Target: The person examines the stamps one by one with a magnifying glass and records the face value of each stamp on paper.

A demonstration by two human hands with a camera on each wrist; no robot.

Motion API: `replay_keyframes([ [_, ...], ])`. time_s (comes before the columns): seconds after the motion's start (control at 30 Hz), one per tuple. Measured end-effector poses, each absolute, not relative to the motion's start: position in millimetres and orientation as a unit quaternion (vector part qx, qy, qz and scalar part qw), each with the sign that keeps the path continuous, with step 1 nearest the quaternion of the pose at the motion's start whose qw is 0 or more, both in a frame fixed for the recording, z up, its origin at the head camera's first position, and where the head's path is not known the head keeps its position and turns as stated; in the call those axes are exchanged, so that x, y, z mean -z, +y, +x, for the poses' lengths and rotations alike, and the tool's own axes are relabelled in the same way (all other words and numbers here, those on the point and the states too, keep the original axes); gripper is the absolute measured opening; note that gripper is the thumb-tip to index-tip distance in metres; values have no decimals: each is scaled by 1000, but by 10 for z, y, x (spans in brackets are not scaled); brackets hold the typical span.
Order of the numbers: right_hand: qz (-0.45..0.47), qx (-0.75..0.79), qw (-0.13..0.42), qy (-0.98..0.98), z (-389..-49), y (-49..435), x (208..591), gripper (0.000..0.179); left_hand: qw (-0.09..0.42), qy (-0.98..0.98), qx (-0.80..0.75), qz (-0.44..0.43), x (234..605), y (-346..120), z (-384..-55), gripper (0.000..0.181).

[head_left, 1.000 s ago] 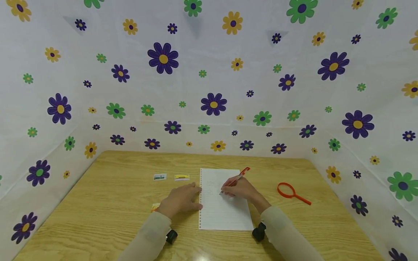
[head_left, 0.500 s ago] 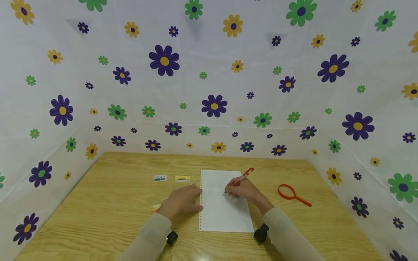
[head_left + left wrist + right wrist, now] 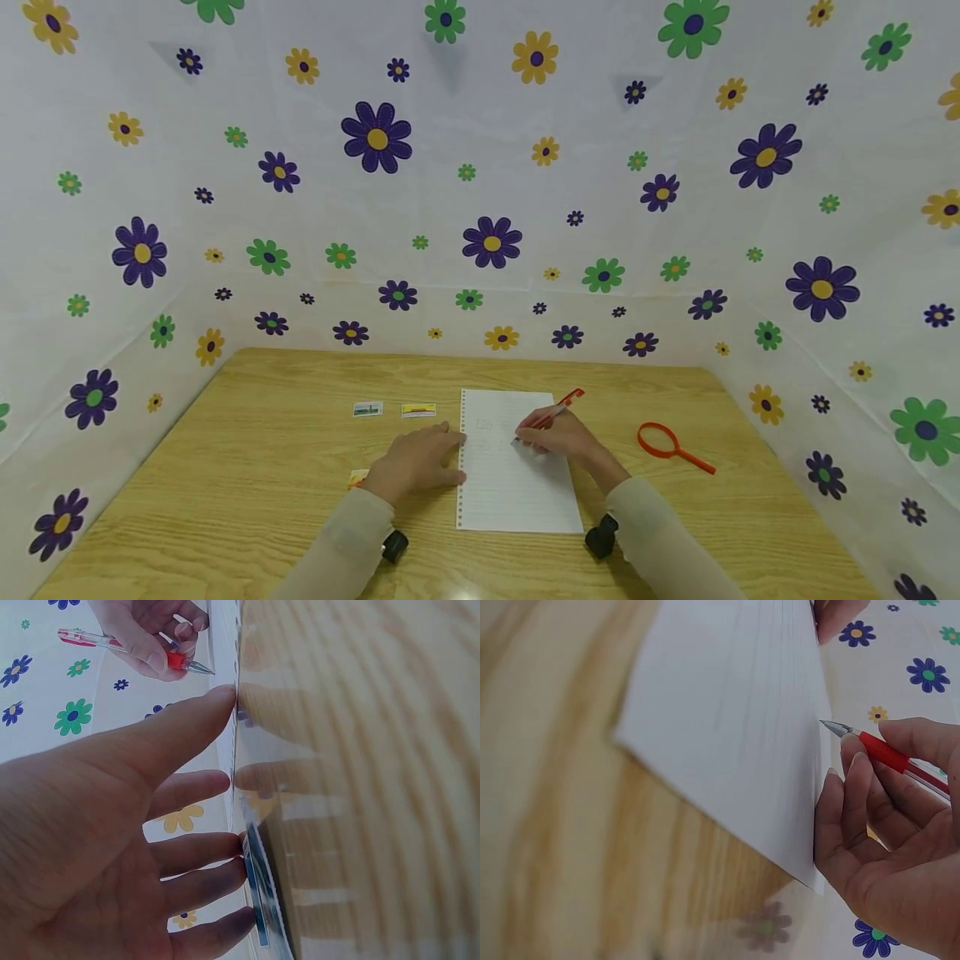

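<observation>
A lined sheet of paper [image 3: 517,500] with punched holes down its left edge lies on the wooden table. Faint writing shows on its upper lines. My right hand [image 3: 558,435] rests on the sheet and pinches a red pen [image 3: 572,397], clear-barrelled with a metal tip [image 3: 832,727], between thumb and fingers. The pen's tip is at the paper, just right of the writing. With fingers spread and fairly straight, my left hand [image 3: 420,460] touches the paper's left edge with thumb and fingertips. In the left wrist view its thumb [image 3: 202,724] reaches the sheet's edge.
To the right lies a red-framed magnifying glass [image 3: 660,440]. Beyond my left hand are a small greenish picture card [image 3: 367,409] and a yellow one [image 3: 418,410]. Another yellow-orange card [image 3: 357,477] is partly covered by my left hand. Flower-printed cloth [image 3: 420,192] surrounds the table.
The pen and my right hand have shifted slightly right along the sheet since a second ago, with little movement in the last half second. My left hand stays at the paper's edge.
</observation>
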State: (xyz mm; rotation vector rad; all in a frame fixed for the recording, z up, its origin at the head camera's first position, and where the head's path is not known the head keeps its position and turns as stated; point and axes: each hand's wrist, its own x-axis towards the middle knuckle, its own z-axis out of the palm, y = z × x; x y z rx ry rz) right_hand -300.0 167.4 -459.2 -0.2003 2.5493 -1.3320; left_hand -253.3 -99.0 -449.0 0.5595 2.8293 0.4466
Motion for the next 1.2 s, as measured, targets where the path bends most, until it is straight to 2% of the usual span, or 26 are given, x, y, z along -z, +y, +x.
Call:
replay_keyframes([
  [0.37, -70, 466, 118, 874, -2996, 1679, 4605, 17, 113, 963, -158, 189, 4472, -988, -2524, 62],
  [0.63, -80, 452, 130, 879, -2988, 1673, 4577, 16, 113, 963, -157, 188, 4465, -983, -2525, 62],
  [1.2, -71, 422, 104, 898, -2990, 1622, 4591, 12, 117, 965, -146, 185, 4490, -981, -2550, 63],
])
